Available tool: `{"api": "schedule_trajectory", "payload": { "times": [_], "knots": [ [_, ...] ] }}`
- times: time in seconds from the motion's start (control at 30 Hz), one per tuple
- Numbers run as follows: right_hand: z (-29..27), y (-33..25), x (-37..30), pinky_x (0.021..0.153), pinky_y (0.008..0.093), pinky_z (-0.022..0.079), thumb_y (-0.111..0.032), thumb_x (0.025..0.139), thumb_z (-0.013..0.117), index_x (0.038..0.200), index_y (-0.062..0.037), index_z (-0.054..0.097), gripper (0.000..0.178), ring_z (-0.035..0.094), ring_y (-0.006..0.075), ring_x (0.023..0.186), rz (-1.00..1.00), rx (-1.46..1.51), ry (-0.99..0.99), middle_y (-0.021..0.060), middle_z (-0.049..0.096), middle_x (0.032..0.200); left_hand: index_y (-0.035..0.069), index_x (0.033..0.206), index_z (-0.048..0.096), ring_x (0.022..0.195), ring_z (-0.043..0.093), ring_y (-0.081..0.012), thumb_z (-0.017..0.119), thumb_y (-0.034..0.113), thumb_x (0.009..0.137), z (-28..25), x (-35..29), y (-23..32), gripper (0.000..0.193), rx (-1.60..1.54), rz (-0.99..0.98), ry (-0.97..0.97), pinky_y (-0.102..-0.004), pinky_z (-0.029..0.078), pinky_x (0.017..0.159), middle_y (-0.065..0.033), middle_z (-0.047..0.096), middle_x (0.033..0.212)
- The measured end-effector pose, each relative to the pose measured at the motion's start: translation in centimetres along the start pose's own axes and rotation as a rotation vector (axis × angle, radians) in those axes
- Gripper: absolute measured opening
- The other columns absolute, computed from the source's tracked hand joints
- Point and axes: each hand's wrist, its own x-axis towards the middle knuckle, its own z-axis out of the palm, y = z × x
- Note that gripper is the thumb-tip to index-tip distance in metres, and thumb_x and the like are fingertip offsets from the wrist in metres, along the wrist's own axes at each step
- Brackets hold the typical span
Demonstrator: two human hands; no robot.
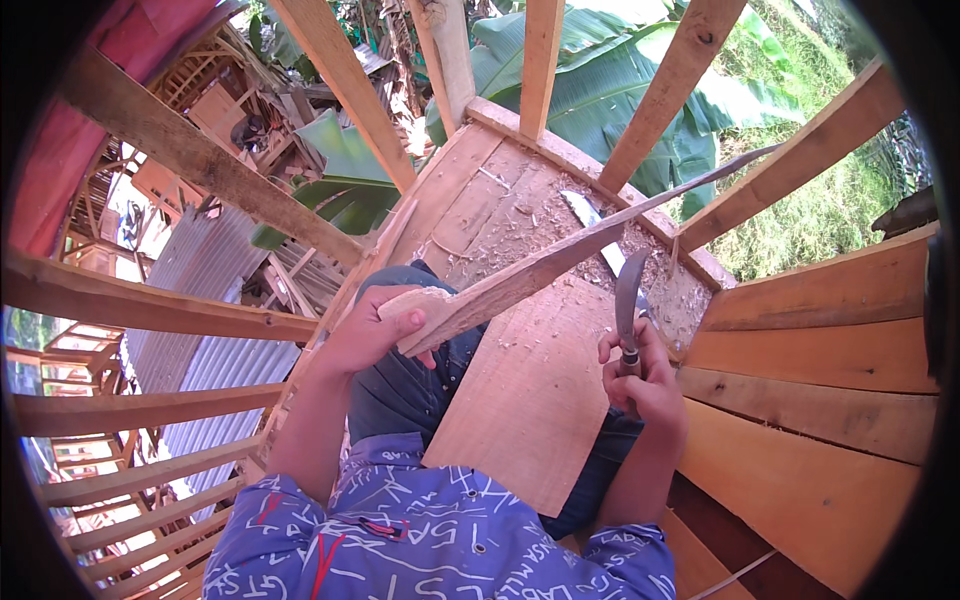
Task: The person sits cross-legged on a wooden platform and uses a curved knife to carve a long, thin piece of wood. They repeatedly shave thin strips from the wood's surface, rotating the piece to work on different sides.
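A long, rough wooden piece [540,265] has a broad pale end and narrows to a dark tip at the far right. My left hand [385,325] grips its broad end, thumb on top. In my right hand [645,375] is a curved knife [628,300] with a dark handle, its blade pointing up and away from me. The blade stands apart from the wood, just on its near side. Below both, a flat wooden board [530,390] with a rounded near corner lies across my lap.
Wood shavings [500,200] litter the plank floor. A flat metal blade [590,225] lies among them, partly behind the wooden piece. Wooden slats [640,110] of a railing rise around me, with banana leaves [590,80] beyond. A plank wall [800,370] stands at the right.
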Motion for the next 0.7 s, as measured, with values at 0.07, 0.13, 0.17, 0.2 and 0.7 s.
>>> {"api": "schedule_trajectory", "payload": {
  "times": [0.07,0.13,0.17,0.2,0.7],
  "knots": [
    [0.9,0.6,-0.2,0.039,0.0190,0.031,0.014,0.068,0.044,0.108,-0.0104,0.035,0.048,0.043,0.0082,0.052,-0.024,0.078,-0.052,0.0097,0.046,0.099,-0.003,0.105,0.057,0.063,0.062,-0.0171,0.058,0.029,0.091,-1.4,-0.5,-0.8,0.035,-0.097,-0.013,0.046,-0.0314,0.053,0.052,-0.0105,0.061,0.084],
    [1.7,1.4,-0.2,0.040,0.0189,0.031,0.015,0.069,0.044,0.108,-0.0106,0.036,0.048,0.043,0.0080,0.052,-0.028,0.090,-0.033,0.0094,0.047,0.099,-0.002,0.105,0.057,0.060,0.060,-0.0161,0.057,0.031,0.092,-3.0,-1.4,-1.8,0.036,-0.138,-0.042,0.113,-0.0315,0.052,0.049,-0.0104,0.061,0.082],
    [2.1,1.9,-0.4,0.040,0.0189,0.031,0.016,0.069,0.044,0.108,-0.0106,0.036,0.047,0.043,0.0079,0.052,-0.021,0.096,-0.016,0.0093,0.047,0.098,-0.002,0.105,0.057,0.058,0.059,-0.0156,0.057,0.031,0.092,-3.6,-1.8,-2.6,0.036,-0.166,-0.066,0.143,-0.0315,0.051,0.047,-0.0103,0.060,0.081],
    [2.4,2.2,-0.6,0.040,0.0193,0.032,0.014,0.075,0.046,0.105,-0.0091,0.038,0.038,0.042,0.0076,0.051,-0.016,0.100,0.019,0.0085,0.047,0.097,-0.002,0.104,0.057,0.056,0.057,-0.0154,0.056,0.031,0.092,-4.2,-2.1,-3.2,0.035,-0.208,-0.095,0.157,-0.0316,0.050,0.046,-0.0102,0.060,0.079],
    [7.2,4.2,0.4,0.043,0.0186,0.036,-0.015,0.098,0.044,0.114,0.0052,0.057,0.029,0.050,0.0064,0.049,-0.134,-0.127,0.127,0.0076,0.061,0.075,-0.003,0.092,0.058,0.040,0.051,-0.0151,0.051,0.039,0.091,-7.7,-3.1,-8.1,0.042,-0.528,-0.174,0.134,-0.0365,0.046,0.035,-0.0085,0.055,0.057]
  ]
}}
